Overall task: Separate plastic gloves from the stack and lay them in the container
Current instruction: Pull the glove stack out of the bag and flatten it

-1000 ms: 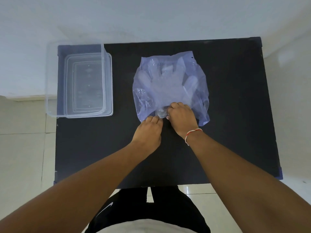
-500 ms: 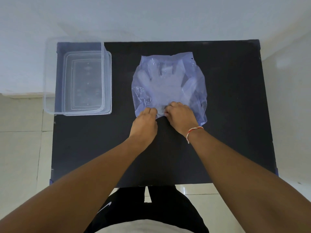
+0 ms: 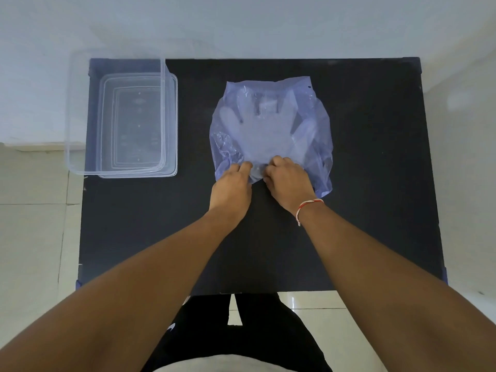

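A stack of clear plastic gloves (image 3: 264, 130) lies inside a thin bluish plastic bag (image 3: 316, 124) in the middle of the black table (image 3: 375, 183), fingers pointing away from me. My left hand (image 3: 230, 187) and my right hand (image 3: 288, 183) sit side by side at the near edge of the stack. Both pinch the cuff end of the gloves with thumb and fingertips, a small gap between the two hands. An empty clear plastic container (image 3: 171, 124) stands at the table's far left corner.
The container overhangs the table's left edge. A white wall runs behind the table and pale floor tiles (image 3: 32, 237) lie on both sides. My right wrist wears a red and white thread band (image 3: 308, 208).
Both hands have shifted a little forward onto the cuff end of the gloves, and the fingertips have closed tighter on the plastic. The bag and the container have stayed in place.
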